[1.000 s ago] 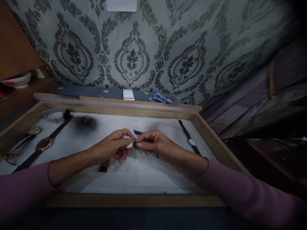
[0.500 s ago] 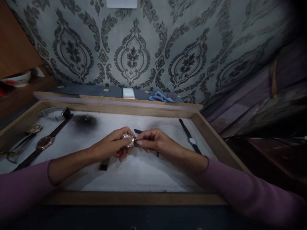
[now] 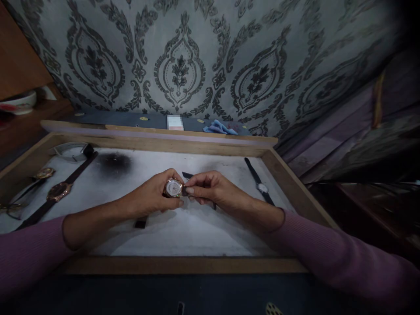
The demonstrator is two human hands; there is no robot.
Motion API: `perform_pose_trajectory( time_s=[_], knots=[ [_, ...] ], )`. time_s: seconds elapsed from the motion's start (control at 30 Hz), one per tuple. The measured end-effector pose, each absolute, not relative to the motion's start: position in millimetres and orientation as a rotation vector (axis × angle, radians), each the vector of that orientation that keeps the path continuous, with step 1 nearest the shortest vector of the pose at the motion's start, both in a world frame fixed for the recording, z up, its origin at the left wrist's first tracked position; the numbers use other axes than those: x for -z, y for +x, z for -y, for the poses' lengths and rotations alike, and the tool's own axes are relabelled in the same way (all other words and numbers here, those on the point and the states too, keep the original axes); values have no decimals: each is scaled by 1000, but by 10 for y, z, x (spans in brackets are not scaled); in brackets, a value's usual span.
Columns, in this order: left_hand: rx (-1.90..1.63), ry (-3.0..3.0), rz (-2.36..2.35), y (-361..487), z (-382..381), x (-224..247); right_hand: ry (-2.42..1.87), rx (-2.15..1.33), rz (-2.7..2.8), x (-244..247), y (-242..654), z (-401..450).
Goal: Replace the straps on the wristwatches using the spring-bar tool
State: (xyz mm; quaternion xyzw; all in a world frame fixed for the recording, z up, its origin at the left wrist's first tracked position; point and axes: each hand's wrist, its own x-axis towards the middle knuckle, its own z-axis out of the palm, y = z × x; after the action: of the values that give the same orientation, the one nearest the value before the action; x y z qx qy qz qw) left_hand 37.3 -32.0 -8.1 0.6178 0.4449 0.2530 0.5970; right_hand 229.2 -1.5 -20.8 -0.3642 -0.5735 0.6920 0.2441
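A wristwatch with a pale dial and gold-coloured case is held above the middle of the white-bottomed wooden tray. My left hand is closed around the case, its thumb along the lower edge. At the watch's right side, my right hand pinches the dark strap close to the case. Behind the right fingers a thin dark strip pokes out; I cannot make out what it belongs to. A dark strap end shows below my left wrist.
Left in the tray lie a brown-strapped watch, a gold watch and a pale band. A black-strapped watch lies at the right. Beyond the far rim are a blue cloth and a small white box.
My left thumb has moved off the watch face to its lower edge, so the dial now shows. The right hand keeps its pinch on the strap. The view has shifted slightly.
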Motion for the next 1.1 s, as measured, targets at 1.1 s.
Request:
perform_pose_trajectory(
  time_s=[1.1],
  knots=[
    [-654, 1643, -1048, 351, 350, 131, -960, -1912, 1561, 180, 2280, 44]
  ],
)
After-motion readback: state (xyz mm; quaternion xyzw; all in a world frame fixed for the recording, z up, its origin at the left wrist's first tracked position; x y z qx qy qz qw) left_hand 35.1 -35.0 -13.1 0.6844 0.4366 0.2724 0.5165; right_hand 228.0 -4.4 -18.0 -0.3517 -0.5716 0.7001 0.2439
